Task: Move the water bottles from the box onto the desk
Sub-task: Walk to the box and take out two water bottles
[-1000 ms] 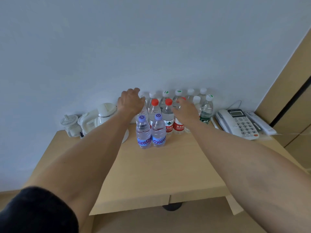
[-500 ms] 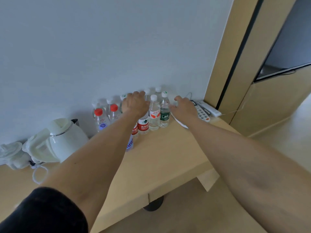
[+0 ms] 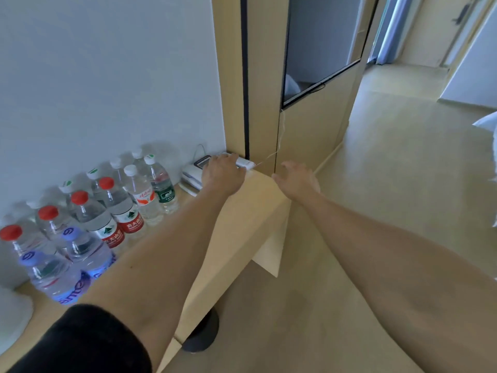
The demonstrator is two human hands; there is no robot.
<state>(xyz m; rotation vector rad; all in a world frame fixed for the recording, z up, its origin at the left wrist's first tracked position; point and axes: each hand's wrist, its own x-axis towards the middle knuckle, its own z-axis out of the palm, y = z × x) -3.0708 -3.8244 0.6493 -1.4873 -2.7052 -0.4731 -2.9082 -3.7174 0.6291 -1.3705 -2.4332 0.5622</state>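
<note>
Now water bottles (image 3: 107,211) upright on desk (image 3: 242,211)

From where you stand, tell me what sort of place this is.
Most likely a hotel guest room. A desk against the wall holds a cluster of complimentary-style water bottles and a corded telephone. A wall-mounted screen sits beside it, and a corridor with pale flooring leads off to the right.
</note>
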